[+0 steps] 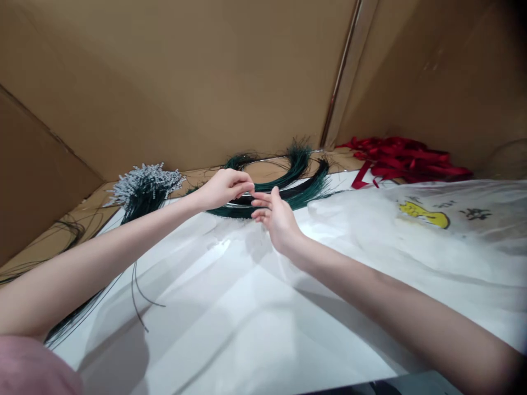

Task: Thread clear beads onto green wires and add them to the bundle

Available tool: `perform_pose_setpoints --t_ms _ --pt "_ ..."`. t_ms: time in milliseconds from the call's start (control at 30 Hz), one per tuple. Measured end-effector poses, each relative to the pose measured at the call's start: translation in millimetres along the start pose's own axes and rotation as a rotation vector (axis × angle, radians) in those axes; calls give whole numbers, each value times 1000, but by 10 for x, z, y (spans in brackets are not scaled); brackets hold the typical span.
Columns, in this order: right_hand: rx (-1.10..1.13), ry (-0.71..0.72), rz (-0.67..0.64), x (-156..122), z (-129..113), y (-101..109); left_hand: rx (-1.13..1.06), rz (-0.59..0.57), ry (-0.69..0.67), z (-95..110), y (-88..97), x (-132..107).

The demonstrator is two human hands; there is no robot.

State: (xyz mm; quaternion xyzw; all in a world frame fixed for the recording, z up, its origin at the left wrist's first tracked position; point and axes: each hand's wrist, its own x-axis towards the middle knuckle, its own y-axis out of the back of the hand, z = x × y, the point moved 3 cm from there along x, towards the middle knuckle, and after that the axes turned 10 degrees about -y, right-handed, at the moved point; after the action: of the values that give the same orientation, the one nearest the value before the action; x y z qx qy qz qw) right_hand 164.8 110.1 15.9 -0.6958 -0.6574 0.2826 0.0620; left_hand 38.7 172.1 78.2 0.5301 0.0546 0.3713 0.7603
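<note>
My left hand [224, 187] reaches forward with its fingers curled in a pinch over a curved bundle of dark green wires [284, 184] that lies at the far edge of a white sheet [230, 307]. What the pinch holds is too thin to make out. My right hand [275, 215] is just right of it, fingers stretched toward the left fingertips, nearly touching them, above the same bundle.
A bunch of green stems with silvery white tips [144, 186] lies at the far left. A pile of red ribbons [401, 159] sits at the far right. Loose dark wires [140, 293] lie on the sheet. Brown cardboard walls [185, 77] enclose the space.
</note>
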Motion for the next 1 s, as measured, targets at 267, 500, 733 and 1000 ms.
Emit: perform_pose_setpoints --t_ms 267,500,733,1000 --pt "148 54 -30 204 -347 -173 24 29 -3 210 256 -388" --pt "305 181 -161 -183 -759 -485 132 -37 2 226 546 -881" --pt "276 391 -337 -716 -1132 -564 371 56 75 -15 903 -1425" --pt "180 473 -279 -761 -1088 -593 466 51 67 -435 731 -1160"
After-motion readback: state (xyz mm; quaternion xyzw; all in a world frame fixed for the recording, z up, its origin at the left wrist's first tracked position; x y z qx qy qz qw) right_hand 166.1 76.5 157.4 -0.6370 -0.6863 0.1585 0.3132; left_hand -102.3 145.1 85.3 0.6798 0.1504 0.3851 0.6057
